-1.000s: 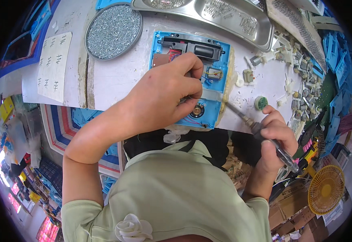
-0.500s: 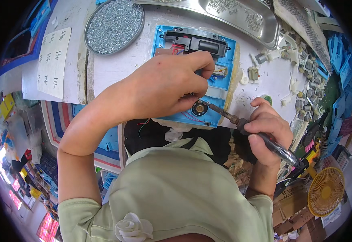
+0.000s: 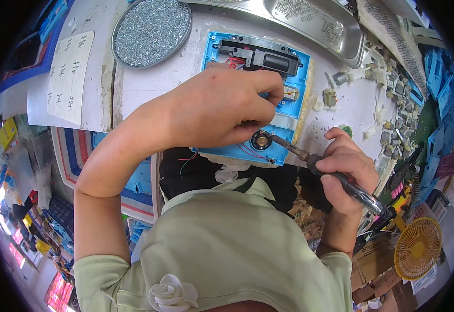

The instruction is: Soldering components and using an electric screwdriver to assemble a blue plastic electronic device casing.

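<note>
A blue plastic housing lies on the worktable in front of me, fitted with a black module and thin red wires. Near its closest edge sits a small round speaker. My left hand reaches over the housing with its fingers pinched beside the speaker; whatever they grip is hidden. My right hand is wrapped round the dark handle of a soldering iron. The iron's tip points left, at the speaker's upper right rim, close to my left fingertips.
A round tray of small screws stands at the back left, a steel tray at the back right. Small motor-like parts litter the right side. A handwritten sheet lies left; a yellow fan stands lower right.
The table, trays and housing sit slightly farther right in view. Both hands keep their grips; the iron's tip stays by the speaker's rim.
</note>
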Motion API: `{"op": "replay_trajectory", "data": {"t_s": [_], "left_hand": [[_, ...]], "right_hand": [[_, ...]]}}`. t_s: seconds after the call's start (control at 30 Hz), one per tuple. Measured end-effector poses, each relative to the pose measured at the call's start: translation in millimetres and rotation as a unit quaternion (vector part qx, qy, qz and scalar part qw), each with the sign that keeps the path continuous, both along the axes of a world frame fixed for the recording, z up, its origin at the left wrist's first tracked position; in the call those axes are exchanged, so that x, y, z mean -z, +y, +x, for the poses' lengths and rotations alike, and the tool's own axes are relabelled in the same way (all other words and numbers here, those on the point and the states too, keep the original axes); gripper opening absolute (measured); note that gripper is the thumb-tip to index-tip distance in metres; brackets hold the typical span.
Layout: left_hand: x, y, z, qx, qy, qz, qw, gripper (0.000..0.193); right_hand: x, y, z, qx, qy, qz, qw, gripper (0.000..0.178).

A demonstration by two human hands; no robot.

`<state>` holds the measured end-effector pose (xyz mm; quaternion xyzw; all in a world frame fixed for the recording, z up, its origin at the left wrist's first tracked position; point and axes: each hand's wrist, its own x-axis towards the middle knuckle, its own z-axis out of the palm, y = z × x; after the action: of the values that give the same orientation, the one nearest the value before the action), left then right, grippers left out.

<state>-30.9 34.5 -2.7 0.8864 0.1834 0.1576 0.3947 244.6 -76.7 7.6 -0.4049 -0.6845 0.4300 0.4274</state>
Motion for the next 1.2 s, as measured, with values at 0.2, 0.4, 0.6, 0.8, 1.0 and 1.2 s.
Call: {"op": "replay_trajectory", "data": {"t_s": [0.2, 0.4, 0.6, 0.8, 1.0, 1.2], "left_hand": [[-1, 0, 1, 0.006, 0.012, 0.014, 1.0, 0.018], [-3, 0, 1, 0.008, 0.022, 0.016, 1.0, 0.019], [-4, 1, 2, 0.014, 0.025, 0.026, 0.999, 0.02], [-6, 0, 3, 0.012, 0.022, 0.038, 0.999, 0.021], [-5, 0, 2, 0.009, 0.02, 0.035, 0.999, 0.02], [3, -1, 0, -0.002, -0.014, 0.005, 1.0, 0.019]], "right_hand": [[-1, 0, -2, 0.002, 0.0, -0.006, 1.0, 0.023], [-2, 2, -3, -0.002, -0.007, -0.007, 1.0, 0.022], [-7, 1, -4, 0.009, -0.019, -0.015, 1.0, 0.021], [-11, -3, 1, 0.023, -0.018, -0.004, 1.0, 0.022], [-9, -9, 8, 0.051, 0.008, -0.001, 0.999, 0.023], [-9, -11, 12, 0.066, 0.025, 0.004, 0.998, 0.025]]}}
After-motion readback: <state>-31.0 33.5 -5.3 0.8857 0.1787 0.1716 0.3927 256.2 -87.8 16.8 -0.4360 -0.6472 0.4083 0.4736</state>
